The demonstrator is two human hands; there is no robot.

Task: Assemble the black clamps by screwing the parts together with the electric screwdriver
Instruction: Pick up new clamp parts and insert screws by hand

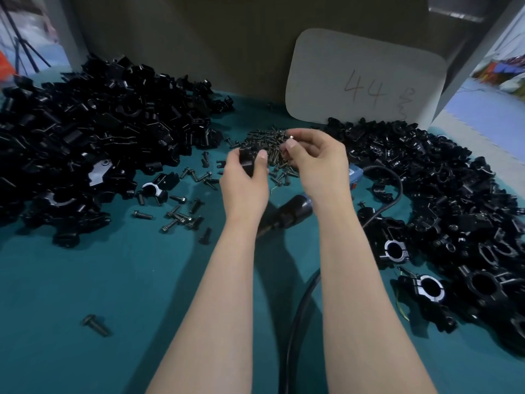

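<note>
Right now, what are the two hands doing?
Left hand: grips a black clamp part.
Right hand: pinches a small metal piece, probably a screw.

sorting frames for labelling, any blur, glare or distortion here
Head view: the wide lens bends the edges and the far corners are blurred; head view: forearms cast soft shadows on the teal table, glints dot the left pile; head view: the left hand on a clamp part and the right hand are sharp, but the small item it pinches is too tiny to identify.
</note>
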